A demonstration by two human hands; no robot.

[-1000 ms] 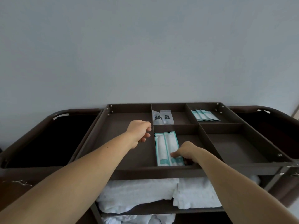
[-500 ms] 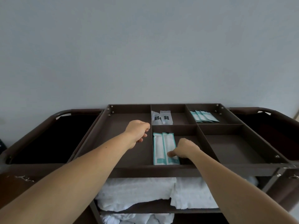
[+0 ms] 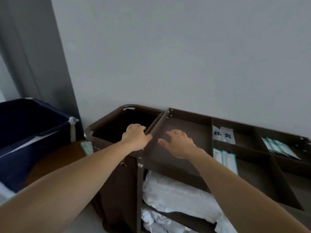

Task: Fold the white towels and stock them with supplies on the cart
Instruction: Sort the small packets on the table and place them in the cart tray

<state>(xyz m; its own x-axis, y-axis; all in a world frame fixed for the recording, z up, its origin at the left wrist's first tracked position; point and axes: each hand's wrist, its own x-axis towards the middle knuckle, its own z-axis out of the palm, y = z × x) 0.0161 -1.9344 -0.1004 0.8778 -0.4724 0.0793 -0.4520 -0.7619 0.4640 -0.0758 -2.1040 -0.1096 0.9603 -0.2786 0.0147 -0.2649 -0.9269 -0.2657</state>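
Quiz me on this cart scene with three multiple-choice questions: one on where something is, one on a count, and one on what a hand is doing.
1. Where do the white towels lie relative to the top tray?
A. Inside it
B. Below it
C. Behind it

2. How many small white sachets with dark labels are in the tray's rear middle compartment?
A. One
B. Two
C. Five

3. What is the right hand doing?
A. Gripping a towel
B. Pinching a packet
C. Holding nothing, fingers spread

Answers:
1 B: the towels show under the tray, at the front of the cart.
2 B: two sachets sit side by side.
3 C: its fingers are spread over the tray's large compartment with nothing in them.
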